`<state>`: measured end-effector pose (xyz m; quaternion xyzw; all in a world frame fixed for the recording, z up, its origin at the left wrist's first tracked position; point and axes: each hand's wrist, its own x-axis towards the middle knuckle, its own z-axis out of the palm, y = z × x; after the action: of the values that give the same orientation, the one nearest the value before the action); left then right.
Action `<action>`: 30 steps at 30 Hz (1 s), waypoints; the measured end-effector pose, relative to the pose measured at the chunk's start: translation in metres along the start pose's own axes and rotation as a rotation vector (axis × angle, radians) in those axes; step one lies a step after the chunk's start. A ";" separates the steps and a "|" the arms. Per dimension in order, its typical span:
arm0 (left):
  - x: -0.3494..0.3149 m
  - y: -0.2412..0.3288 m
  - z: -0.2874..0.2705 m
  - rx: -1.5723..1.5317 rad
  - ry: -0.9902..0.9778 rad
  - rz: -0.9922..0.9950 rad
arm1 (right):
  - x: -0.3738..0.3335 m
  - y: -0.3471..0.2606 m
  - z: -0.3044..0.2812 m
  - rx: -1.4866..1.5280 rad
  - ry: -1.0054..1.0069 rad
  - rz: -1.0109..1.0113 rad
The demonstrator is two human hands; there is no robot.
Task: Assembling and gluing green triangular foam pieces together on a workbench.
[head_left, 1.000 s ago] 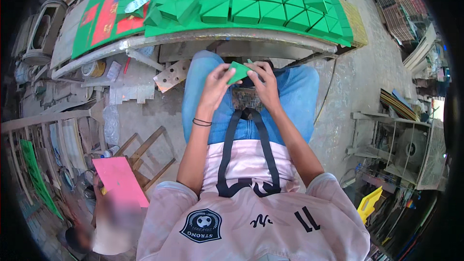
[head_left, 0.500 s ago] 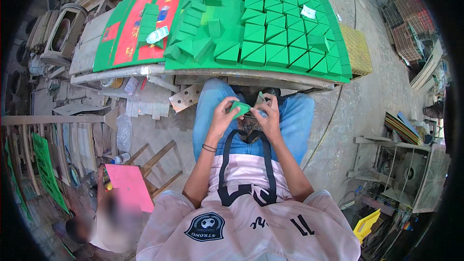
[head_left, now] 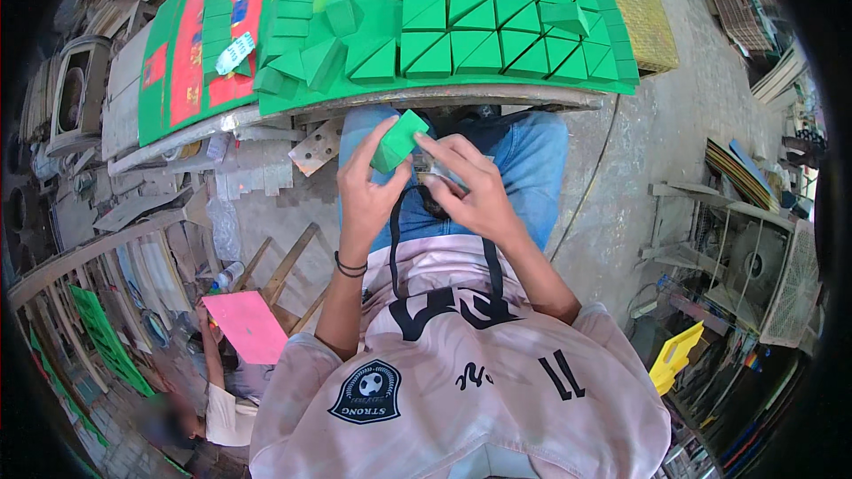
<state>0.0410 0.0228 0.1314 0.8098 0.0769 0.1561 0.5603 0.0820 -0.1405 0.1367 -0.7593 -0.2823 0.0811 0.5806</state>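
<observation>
My left hand [head_left: 366,182] holds a small green block [head_left: 401,142] between fingers and thumb, above my lap. The block is tilted, with one flat face showing. Close on its right is my right hand [head_left: 475,184], its forefinger stretched to the block's edge and its thumb apart below. Whether a small thing sits in the right palm is hidden. Beyond my knees, many green wedge-shaped blocks [head_left: 470,13] stand in rows on a green-covered table [head_left: 373,93].
On the table's left are red panels [head_left: 191,58] and a white paper tag [head_left: 235,54]. A yellow woven box [head_left: 641,22] adjoins its right end. At lower left a person [head_left: 222,412] sits by a pink board [head_left: 247,326]. A metal-framed fan [head_left: 753,264] stands at right.
Both hands have come up and nearer, and the green block has turned to show another face. The thin piece seen in my right fingers no longer shows. My view has shifted.
</observation>
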 end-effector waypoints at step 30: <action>0.001 0.024 -0.013 0.041 0.159 0.023 | 0.034 -0.022 0.011 -0.026 -0.049 -0.163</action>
<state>0.0360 0.0256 0.1577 0.8068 0.1152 0.2248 0.5340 0.0979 -0.1101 0.1612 -0.7390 -0.3583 0.0485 0.5684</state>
